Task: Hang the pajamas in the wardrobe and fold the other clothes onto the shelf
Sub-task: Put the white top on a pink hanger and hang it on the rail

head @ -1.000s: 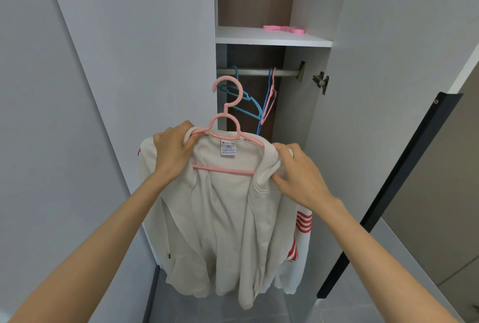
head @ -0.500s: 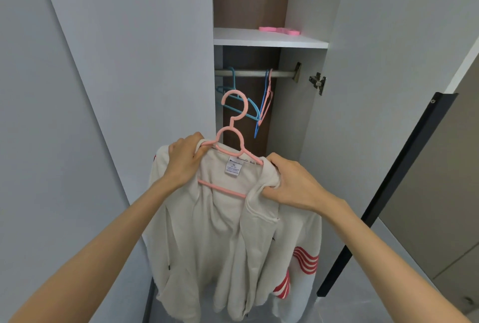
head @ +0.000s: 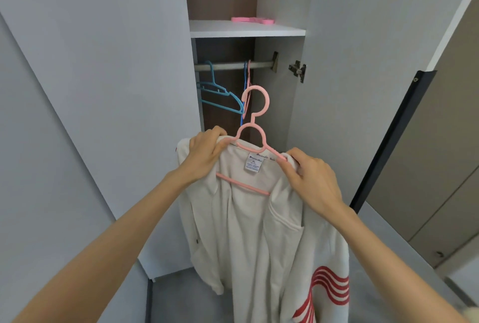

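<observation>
A cream pajama top [head: 248, 232] with red stripes on one sleeve hangs open-fronted on a pink hanger [head: 255, 125]. My left hand [head: 206, 152] grips the top's left shoulder over the hanger arm. At the right shoulder my right hand [head: 308, 180] pinches the collar and the hanger arm. The hanger's hook stands below the metal rail [head: 233, 66] inside the open wardrobe, apart from it.
A blue hanger [head: 217, 94] and a blue and a pink one [head: 247, 76] hang on the rail. A white shelf [head: 246, 31] above the rail carries a flat pink item [head: 252, 20]. Open wardrobe doors [head: 103, 89] stand on both sides. A dark door edge [head: 388, 141] rises at right.
The camera moved closer to the wardrobe. My hands turned the hanger so its hook faces the other way, and my right hand shifted its hold up to the collar.
</observation>
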The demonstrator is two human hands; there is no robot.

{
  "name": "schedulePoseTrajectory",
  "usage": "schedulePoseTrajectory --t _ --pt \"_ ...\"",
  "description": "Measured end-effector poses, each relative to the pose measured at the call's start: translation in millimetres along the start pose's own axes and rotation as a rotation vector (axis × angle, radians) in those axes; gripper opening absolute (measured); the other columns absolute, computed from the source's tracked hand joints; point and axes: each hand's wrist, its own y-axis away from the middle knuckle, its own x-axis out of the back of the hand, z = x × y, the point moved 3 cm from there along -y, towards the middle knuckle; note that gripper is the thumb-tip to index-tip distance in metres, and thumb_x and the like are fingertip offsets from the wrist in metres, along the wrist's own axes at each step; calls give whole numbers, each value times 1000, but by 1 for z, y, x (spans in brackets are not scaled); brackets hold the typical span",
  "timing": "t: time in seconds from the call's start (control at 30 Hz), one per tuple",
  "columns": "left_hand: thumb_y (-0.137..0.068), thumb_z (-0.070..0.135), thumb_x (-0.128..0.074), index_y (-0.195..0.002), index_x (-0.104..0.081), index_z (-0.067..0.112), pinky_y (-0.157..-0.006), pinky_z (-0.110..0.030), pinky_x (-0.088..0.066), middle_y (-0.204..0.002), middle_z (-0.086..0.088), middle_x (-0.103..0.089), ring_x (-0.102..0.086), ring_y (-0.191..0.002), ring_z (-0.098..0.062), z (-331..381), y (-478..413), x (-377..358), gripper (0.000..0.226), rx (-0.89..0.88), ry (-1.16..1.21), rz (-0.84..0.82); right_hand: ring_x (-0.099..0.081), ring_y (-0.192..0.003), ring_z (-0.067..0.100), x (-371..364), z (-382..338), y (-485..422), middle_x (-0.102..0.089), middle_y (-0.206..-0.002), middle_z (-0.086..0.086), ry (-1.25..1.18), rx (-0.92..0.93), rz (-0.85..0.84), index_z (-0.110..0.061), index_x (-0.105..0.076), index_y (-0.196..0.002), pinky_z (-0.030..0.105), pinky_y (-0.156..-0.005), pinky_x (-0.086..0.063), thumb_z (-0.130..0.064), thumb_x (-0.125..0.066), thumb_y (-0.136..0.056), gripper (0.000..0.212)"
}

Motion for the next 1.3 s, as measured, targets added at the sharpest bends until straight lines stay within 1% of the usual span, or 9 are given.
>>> schedulePoseTrajectory --t 0.17,0.27,0.4,0.6,0.77,0.9,0.97,1.13,1.3 --pt "-101 31 -32 -118 -56 19 -95 -27 -28 -117 -6 -53 -43 -111 -22 0 -39 -21 32 -74 16 -28 -42 -50 12 1 11 -11 -43 -52 -9 -104 -138 52 -29 -51 -77 26 -49 -29 -54 -44 -94 31" --pt "-100 33 -36 -126 -54 29 -101 -22 -17 -128 -6 -39 -29 -121 -19 3 -63 -38 31 -12 132 48 -42 -51 12 -2 21 -26 -46 -54 -8 -174 -193 81 -26 -53 -76 25 -49 -29 -51 -46 -93 31" --pt "-99 38 -38 -133 -47 37 -106 -29 -18 -135 -7 -30 -23 -127 -23 9 -98 -59 35 98 223 56 -40 -52 11 -9 37 -48 -46 -56 -6 -205 -261 105 -25 -49 -72 25 -49 -28 -47 -49 -93 31" --pt "-102 30 -33 -137 -47 24 -100 -26 -14 -138 -4 -44 -28 -132 -18 -10 -166 -86 39 56 277 -29 -33 -52 10 -24 67 -108 -40 -55 -8 -289 -322 35 -19 -47 -69 29 -53 -29 -38 -54 -93 31" --pt "-102 27 -35 -135 -50 21 -107 -31 -16 -135 0 -49 -33 -131 -15 -23 -221 -109 36 33 322 -53 -32 -53 11 -34 88 -158 -36 -53 -8 -326 -383 -9 -17 -44 -67 28 -54 -26 -34 -54 -93 33" --pt "-101 33 -38 -134 -50 28 -108 -31 -15 -147 -5 -28 -20 -138 -21 -32 -254 -135 36 135 403 -91 -34 -56 12 -46 106 -186 -37 -58 -8 -367 -440 -27 -15 -44 -70 29 -54 -27 -32 -53 -95 31" --pt "-99 39 -39 -132 -50 34 -111 -38 -15 -150 -6 -17 -14 -139 -24 -36 -266 -148 35 233 445 -117 -34 -56 12 -52 114 -196 -38 -58 -8 -367 -467 -22 -16 -42 -69 30 -54 -27 -31 -53 -95 32" --pt "-98 38 -44 -135 -46 32 -109 -38 -33 -146 -3 -36 -33 -135 -22 -43 -297 -166 38 296 720 -315 -38 -59 13 -68 127 -218 -43 -62 -5 -350 -532 -4 -7 -53 -81 31 -56 -30 -30 -53 -95 27" --pt "-98 37 -45 -139 -42 34 -111 -43 -32 -149 0 -33 -30 -137 -22 -47 -325 -183 41 281 743 -379 -32 -53 11 -73 139 -237 -35 -57 -7 -302 -563 28 -18 -37 -66 28 -51 -23 -28 -52 -96 35"
